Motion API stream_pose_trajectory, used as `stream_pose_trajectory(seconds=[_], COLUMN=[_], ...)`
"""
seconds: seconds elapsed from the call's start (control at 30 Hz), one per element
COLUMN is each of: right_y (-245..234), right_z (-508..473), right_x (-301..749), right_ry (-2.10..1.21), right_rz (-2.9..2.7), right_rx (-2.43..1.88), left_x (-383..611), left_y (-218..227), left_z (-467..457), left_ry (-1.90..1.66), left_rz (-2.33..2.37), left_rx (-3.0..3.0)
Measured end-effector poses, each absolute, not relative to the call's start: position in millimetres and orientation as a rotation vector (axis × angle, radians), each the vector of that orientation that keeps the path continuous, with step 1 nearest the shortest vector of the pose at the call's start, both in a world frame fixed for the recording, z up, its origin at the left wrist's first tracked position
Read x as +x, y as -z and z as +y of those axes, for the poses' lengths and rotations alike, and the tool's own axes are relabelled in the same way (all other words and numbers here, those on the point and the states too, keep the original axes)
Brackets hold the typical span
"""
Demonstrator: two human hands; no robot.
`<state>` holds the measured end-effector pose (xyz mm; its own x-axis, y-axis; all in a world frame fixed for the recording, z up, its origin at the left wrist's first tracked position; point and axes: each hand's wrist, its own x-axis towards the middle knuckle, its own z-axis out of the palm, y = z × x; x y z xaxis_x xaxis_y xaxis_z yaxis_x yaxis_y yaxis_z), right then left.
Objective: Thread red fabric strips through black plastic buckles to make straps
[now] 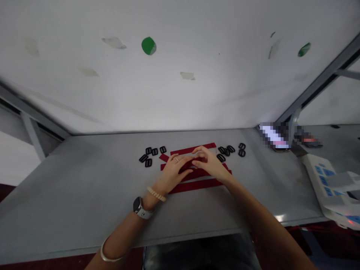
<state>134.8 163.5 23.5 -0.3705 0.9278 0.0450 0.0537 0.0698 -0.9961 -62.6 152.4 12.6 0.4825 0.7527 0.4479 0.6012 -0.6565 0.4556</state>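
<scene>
Several red fabric strips point(197, 184) lie side by side on the grey table, partly covered by my hands. My left hand point(174, 171) reaches over the middle strips with its fingers stretched out and its thumb apart. Facing it, my right hand point(210, 163) is curved over the same strips, a gap showing between thumb and forefinger. The fingertips of both hands almost meet over red fabric; whether they touch it is unclear. Left of the strips are several black rectangular slide buckles point(148, 162). To the right lie several black rounded buckles point(230, 149).
A white panel point(168, 97) with green stickers rises behind the grey table point(84, 187). At the right are a phone with a lit screen point(273, 137), another dark device point(309, 140) and a white device with blue labels point(327, 183). The table's front edge runs close below my forearms.
</scene>
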Motion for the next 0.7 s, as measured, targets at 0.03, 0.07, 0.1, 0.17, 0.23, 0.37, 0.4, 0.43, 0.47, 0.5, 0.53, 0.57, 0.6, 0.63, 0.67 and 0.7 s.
stream_pose_trajectory(seconds=[0.03,0.07,0.1,0.17,0.23,0.37,0.4,0.43,0.47,0.5,0.53,0.57,0.6,0.63,0.67,0.7], right_y=[-24.8,-26.8,-29.3,-34.2,-36.2,-27.6,-24.0,-20.3,-16.9,-13.9,-11.3,-9.3,-7.9,-7.2,-7.0,-7.3], right_z=[160.8,159.4,159.6,166.0,178.9,205.8,209.8,212.4,213.9,214.5,214.5,214.2,213.7,213.1,212.5,211.8], right_x=[131.2,129.4,130.3,142.1,168.5,243.4,259.3,271.9,280.5,285.4,286.9,285.8,283.0,279.3,275.4,271.8], right_ry=[-1.402,-1.397,-1.380,-1.272,-0.964,-0.444,-0.430,-0.442,-0.459,-0.454,-0.430,-0.388,-0.336,-0.285,-0.246,-0.224], right_rz=[-1.585,-1.615,-1.652,-1.747,-1.829,-1.929,-1.965,-1.997,-2.048,-2.092,-2.125,-2.152,-2.171,-2.186,-2.200,-2.216], right_rx=[-0.997,-0.992,-0.998,-1.053,-1.212,-1.615,-1.674,-1.723,-1.751,-1.785,-1.822,-1.857,-1.887,-1.906,-1.911,-1.904], left_x=[-60.7,-59.9,-60.1,-62.2,-64.5,-65.5,-65.1,-64.7,-64.2,-63.8,-63.4,-63.0,-62.7,-62.4,-62.0,-61.8], left_y=[-10.3,-8.7,-8.1,-9.6,-12.9,-16.9,-17.0,-17.0,-17.1,-17.4,-17.9,-18.6,-19.5,-20.2,-20.8,-21.0], left_z=[151.1,150.5,150.4,151.7,153.7,156.8,157.0,157.1,157.0,156.8,156.4,155.9,155.4,154.9,154.5,154.2], left_ry=[-0.939,-0.950,-0.963,-0.976,-0.981,-1.004,-1.004,-1.000,-0.995,-0.989,-0.988,-0.989,-0.990,-0.988,-0.987,-0.982], left_rz=[1.135,1.119,1.112,1.118,1.157,1.272,1.288,1.299,1.304,1.305,1.302,1.297,1.296,1.297,1.300,1.303], left_rx=[2.477,2.456,2.435,2.396,2.358,2.264,2.239,2.217,2.202,2.192,2.188,2.187,2.187,2.185,2.180,2.175])
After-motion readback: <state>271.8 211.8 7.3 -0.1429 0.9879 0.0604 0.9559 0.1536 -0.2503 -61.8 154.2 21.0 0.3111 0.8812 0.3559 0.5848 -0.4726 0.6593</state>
